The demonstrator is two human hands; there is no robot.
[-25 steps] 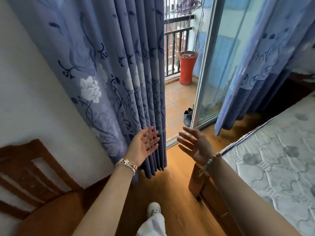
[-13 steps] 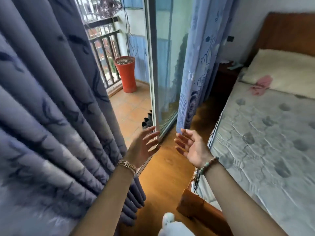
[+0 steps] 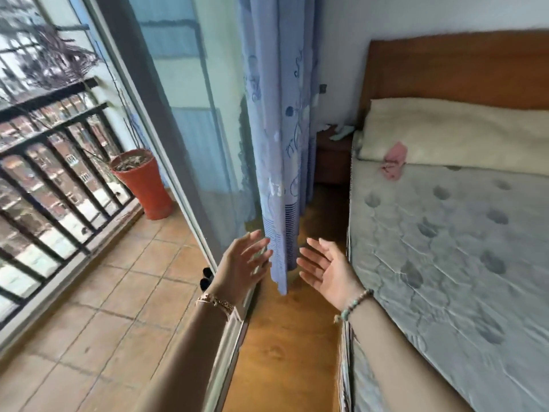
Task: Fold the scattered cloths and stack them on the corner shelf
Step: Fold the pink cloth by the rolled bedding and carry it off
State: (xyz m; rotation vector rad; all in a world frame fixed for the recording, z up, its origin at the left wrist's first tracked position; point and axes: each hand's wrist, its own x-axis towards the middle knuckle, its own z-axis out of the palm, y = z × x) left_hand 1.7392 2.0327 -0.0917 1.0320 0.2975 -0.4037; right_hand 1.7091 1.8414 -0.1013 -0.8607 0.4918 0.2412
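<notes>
A small pink cloth (image 3: 393, 160) lies crumpled on the bed (image 3: 445, 263), at the edge of the cream blanket (image 3: 451, 132) near the headboard. My left hand (image 3: 243, 266) is held out in front of me, fingers spread, holding nothing. My right hand (image 3: 326, 270) is beside it, palm up and fingers apart, also with nothing in it. Both hands hover above the wooden floor (image 3: 285, 346), just short of the hanging blue curtain (image 3: 279, 150). No corner shelf is in view.
A glass sliding door (image 3: 178, 138) stands on the left, with a tiled balcony (image 3: 89, 337), a black railing (image 3: 53, 179) and an orange plant pot (image 3: 142, 182) beyond it. Dark shoes (image 3: 206, 278) sit by the door track. A dark bedside table (image 3: 334, 156) is beside the headboard.
My view has swung right, from the left curtain and chair to the balcony door and the bed. Both hands stay raised and spread in front of me.
</notes>
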